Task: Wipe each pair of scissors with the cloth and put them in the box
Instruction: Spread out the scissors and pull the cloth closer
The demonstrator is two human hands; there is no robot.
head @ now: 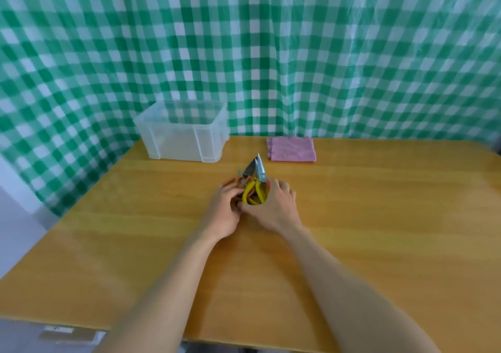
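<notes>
A small heap of scissors lies at the middle of the wooden table [379,217]. The yellow-handled scissors [257,187] point their blades away from me, and orange-handled scissors [230,182] lie under and to the left of them. My right hand [273,206] curls around the yellow handles from the right. Resting on the heap's left side, my left hand [225,209] has its fingers on the orange handles. A folded pink cloth [292,149] lies flat at the back of the table. The clear plastic box [184,133] stands open at the back left.
A green and white checked sheet [271,54] hangs behind the table. The table's left edge drops off beside the box, and its front edge is close to me. Bare wood stretches to the right of the cloth and the heap.
</notes>
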